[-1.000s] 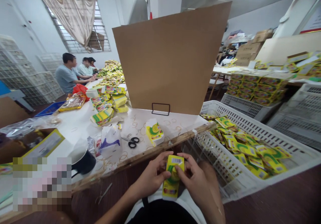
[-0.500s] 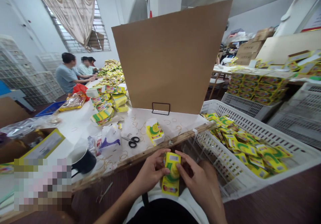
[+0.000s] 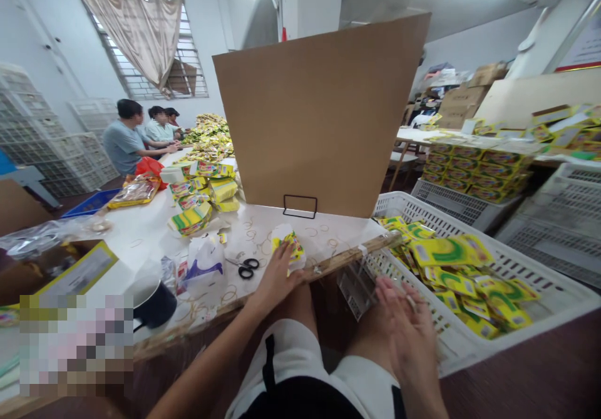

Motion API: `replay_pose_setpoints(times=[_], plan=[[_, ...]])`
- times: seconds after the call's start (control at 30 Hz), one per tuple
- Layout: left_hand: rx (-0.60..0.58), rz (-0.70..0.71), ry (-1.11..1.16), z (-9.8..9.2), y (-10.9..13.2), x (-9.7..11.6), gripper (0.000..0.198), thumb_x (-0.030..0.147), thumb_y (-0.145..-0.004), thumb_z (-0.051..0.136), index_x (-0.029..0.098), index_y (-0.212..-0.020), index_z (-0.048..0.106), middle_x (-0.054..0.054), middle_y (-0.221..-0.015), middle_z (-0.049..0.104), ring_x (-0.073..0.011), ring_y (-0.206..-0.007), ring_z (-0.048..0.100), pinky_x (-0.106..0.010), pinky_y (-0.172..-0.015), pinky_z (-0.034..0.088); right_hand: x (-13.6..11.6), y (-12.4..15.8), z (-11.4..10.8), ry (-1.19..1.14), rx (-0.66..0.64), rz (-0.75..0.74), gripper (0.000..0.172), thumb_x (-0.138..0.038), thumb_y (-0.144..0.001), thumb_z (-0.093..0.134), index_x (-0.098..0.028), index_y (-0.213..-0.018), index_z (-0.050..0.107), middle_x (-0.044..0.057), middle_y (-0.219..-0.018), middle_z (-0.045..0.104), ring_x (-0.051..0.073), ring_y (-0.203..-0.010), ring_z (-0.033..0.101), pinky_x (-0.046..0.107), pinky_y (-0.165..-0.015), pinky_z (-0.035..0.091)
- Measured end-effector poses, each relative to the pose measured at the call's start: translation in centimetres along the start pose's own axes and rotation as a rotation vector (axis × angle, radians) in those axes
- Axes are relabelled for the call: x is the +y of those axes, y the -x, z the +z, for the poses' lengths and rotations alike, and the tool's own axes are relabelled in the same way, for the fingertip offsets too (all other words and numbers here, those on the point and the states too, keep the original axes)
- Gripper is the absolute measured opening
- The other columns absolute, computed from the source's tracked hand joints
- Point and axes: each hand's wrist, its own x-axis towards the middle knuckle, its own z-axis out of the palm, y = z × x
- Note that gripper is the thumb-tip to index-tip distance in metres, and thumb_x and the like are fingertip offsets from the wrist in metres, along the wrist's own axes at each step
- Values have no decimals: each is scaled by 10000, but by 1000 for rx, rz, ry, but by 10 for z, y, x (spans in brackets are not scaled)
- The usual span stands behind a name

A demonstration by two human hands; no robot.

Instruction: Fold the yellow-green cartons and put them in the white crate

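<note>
My left hand (image 3: 277, 279) reaches over the table's front edge, fingers stretched out and touching a small stack of flat yellow cartons (image 3: 295, 251). Nothing is gripped in it that I can see. My right hand (image 3: 409, 315), somewhat blurred, is open and holds nothing beside the near wall of a white plastic basket (image 3: 469, 222). Just past its fingers, a yellow and green carton (image 3: 453, 250) appears at the top of the heap in the basket. Many similar cartons (image 3: 502, 290) lie jumbled there.
Black-handled scissors (image 3: 246, 268), a dark mug (image 3: 157, 303) and loose rubber bands are on the table. A big cardboard sheet (image 3: 319, 118) stands upright ahead. Bundled cartons (image 3: 195, 215) sit left of it. Several people (image 3: 126, 137) sit at the far left.
The yellow carton held in both hands has left them, and a carton now shows atop the basket heap. My left hand moved forward to the stack; my right moved toward the basket and opened.
</note>
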Motion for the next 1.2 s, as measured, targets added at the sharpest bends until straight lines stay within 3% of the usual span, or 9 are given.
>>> replay_pose_setpoints(times=[0.13, 0.23, 0.37, 0.6, 0.67, 0.8, 0.97, 1.07, 1.2], plan=[[-29, -11, -60, -8, -14, -23, 267, 176, -765, 602, 162, -1018, 685, -136, -1094, 698, -308, -1069, 609, -448, -979, 415, 13, 11, 4, 69, -125, 186, 360, -374, -619, 785, -182, -888, 643, 38, -864, 709, 179, -749, 678, 323, -726, 552], [-20, 15, -79, -16, -13, -24, 199, 227, -829, 542, 168, -897, 719, -121, -937, 744, -293, -932, 670, -431, -900, 473, 20, 20, 8, 90, -148, 230, 327, -387, -605, 794, -169, -821, 678, 23, -733, 712, 155, -622, 649, 270, -593, 541], [53, 99, -49, -17, 9, -4, 314, 233, -913, 397, 187, -1066, 666, -125, -1137, 679, -255, -1119, 589, -432, -1006, 410, 18, 30, 17, 117, -223, 338, 374, -468, -670, 731, -147, -860, 708, 69, -759, 738, 157, -593, 639, 242, -509, 502], [-278, 475, 138, 5, 70, 35, 326, 135, -887, 463, 187, -1166, 624, -122, -1202, 648, -235, -1232, 506, -403, -1043, 413, 25, 33, 16, 59, -309, 417, 299, -407, -654, 751, -201, -856, 677, 1, -705, 722, 169, -529, 623, 253, -452, 461], [-232, 411, 218, 6, 74, 41, 344, 158, -859, 536, 198, -1194, 603, -126, -1281, 589, -260, -1280, 446, -434, -1074, 365, 25, 32, 16, 47, -323, 418, 323, -398, -651, 756, -206, -887, 648, 3, -724, 724, 185, -549, 639, 265, -463, 472], [-61, 13, 632, 3, 61, 47, 460, 292, -821, 615, 193, -1263, 532, -136, -1347, 524, -300, -1262, 454, -466, -1068, 346, 22, 38, 22, 31, -382, 421, 381, -371, -624, 794, -217, -903, 586, -7, -663, 713, 183, -528, 644, 267, -475, 485], [-362, -367, 1162, 3, 51, 49, 508, 446, -763, 656, 145, -1170, 611, -151, -1161, 656, -312, -1061, 611, -426, -904, 474, 20, 49, 32, 72, -473, 388, 354, -405, -604, 804, -177, -816, 635, 36, -668, 719, 196, -573, 662, 274, -493, 509], [-453, -400, 1290, 2, 54, 51, 568, 449, -712, 705, 133, -1175, 611, -152, -1126, 668, -284, -1019, 627, -367, -868, 476, 18, 49, 33, 80, -495, 343, 325, -402, -606, 803, -178, -797, 665, 48, -755, 730, 209, -677, 678, 317, -618, 548], [-421, -356, 1282, 0, 54, 53, 540, 398, -689, 741, 121, -1140, 632, -135, -1015, 703, -229, -897, 655, -288, -778, 478, 17, 46, 31, 144, -520, 297, 308, -412, -649, 771, -172, -830, 701, 63, -845, 729, 232, -797, 670, 335, -706, 543]])
